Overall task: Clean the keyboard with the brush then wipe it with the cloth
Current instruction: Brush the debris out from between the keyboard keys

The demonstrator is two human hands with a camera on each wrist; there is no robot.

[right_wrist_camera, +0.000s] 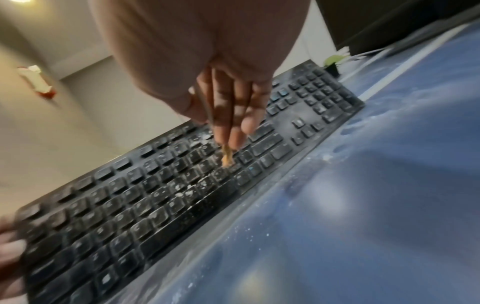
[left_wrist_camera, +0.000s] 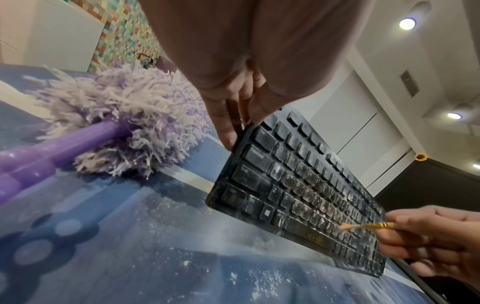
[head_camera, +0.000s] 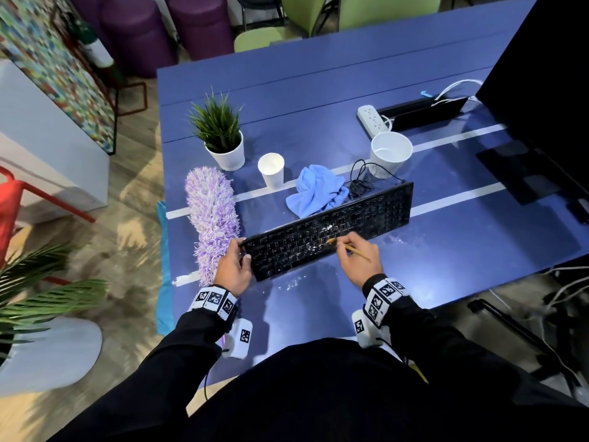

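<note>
The keyboard (head_camera: 331,231) is held tilted on the blue worktop (head_camera: 446,244) by the left hand (head_camera: 234,269), whose fingers are curled round its left end. The brush (head_camera: 349,248) is pinched by the right hand (head_camera: 358,256), tip on the dusty middle keys. The cloth (head_camera: 315,189) lies just behind the keyboard.

Blue table (head_camera: 350,78), purple stools (head_camera: 197,23), green chairs (head_camera: 382,11), wood floor (head_camera: 137,193)

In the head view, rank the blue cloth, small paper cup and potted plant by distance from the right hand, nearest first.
From the right hand:
1. Blue cloth, just behind the keyboard.
2. Small paper cup, left of the cloth.
3. Potted plant, farther left and back.
</note>
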